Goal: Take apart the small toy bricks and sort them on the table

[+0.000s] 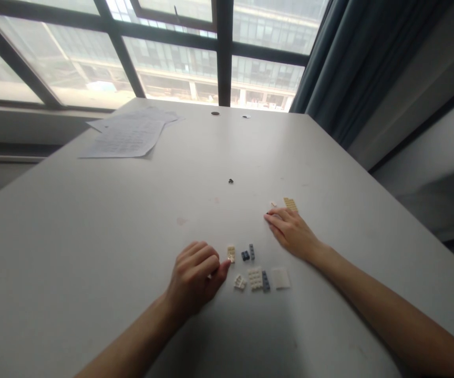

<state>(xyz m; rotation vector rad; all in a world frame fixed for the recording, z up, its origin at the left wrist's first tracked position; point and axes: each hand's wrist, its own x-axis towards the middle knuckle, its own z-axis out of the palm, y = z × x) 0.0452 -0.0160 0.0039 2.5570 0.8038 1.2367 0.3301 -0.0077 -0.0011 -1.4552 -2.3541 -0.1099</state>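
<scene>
My left hand [197,274] rests on the table with its fingers curled in. Its thumb reaches out to the lower edge of a cream toy brick [231,253]; I cannot tell if they touch. Farther right, my right hand [290,230] pinches a tiny dark piece at its fingertips, mostly hidden. Just beyond its knuckles lie a yellow studded plate [290,203] and a small white piece [273,203]. Between the hands are a black brick [245,255], a grey strip [251,252], a white angled piece [240,282], a white studded plate [255,279], a dark grey strip [265,281] and a pale flat square [280,278].
A small black piece [230,181] lies mid-table, beyond the hands. Printed papers [128,137] are spread at the far left of the white table [93,226]. Two round holes sit near the far edge, below the window. A blue-grey curtain [341,68] hangs at the right.
</scene>
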